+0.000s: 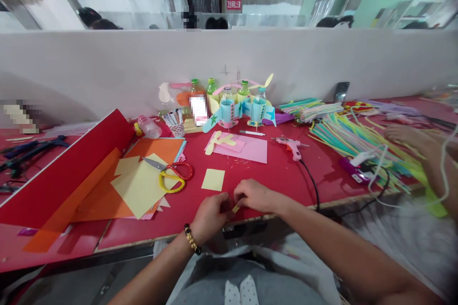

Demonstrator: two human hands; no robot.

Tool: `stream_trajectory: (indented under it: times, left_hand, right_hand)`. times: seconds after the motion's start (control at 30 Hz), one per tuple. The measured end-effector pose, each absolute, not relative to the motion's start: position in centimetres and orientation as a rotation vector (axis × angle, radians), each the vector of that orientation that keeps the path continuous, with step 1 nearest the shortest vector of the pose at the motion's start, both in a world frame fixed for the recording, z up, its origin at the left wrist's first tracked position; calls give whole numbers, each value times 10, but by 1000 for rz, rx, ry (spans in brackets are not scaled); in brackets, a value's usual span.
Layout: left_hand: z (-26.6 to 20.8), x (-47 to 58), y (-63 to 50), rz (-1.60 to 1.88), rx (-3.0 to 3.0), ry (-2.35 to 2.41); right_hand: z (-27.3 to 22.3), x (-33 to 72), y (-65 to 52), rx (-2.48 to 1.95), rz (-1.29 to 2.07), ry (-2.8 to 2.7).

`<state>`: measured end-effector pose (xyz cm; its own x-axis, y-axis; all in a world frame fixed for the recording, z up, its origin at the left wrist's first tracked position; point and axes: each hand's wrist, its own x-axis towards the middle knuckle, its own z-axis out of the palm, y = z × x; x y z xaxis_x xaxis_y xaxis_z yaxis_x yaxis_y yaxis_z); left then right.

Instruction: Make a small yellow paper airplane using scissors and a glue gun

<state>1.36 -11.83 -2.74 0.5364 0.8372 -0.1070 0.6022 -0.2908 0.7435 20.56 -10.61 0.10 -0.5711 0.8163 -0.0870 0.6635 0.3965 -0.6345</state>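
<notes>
At the front edge of the red table, my left hand (pixel 212 218) and my right hand (pixel 253 195) come together over a small piece of pale yellow paper (pixel 235 208). Both sets of fingers are closed on it, and they hide most of its shape. A pale yellow paper square (pixel 213 179) lies flat just beyond my left hand. Farther back, pale yellow propeller-shaped cutouts (pixel 213 143) rest on pink paper sheets (pixel 255 147). Scissors (pixel 167 174) with red and yellow handles lie on yellow sheets to the left.
Decorated bottles (pixel 227 109) stand along the white partition (pixel 107 66), near a cup of pens (pixel 176 126). A pink glue gun (pixel 291 147) with a black cord lies to the right. Beyond it are pipe cleaners (pixel 343 138), a purple power strip (pixel 356 171) and another person's arm (pixel 411 143).
</notes>
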Motion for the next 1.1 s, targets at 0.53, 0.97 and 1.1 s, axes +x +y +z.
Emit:
stream_trajectory:
  times: [0.53, 0.97, 1.1]
  left_hand:
    - [-18, -16, -123, 448, 2731, 712]
    - [-30, -28, -110, 276, 2933, 391]
    - [-30, -28, -109, 299, 2903, 372]
  right_hand:
    - [-5, 196, -62, -691, 719, -2948]
    - [-12, 184, -49, -561, 695, -2928]
    - [-9, 192, -55, -644, 691, -2834]
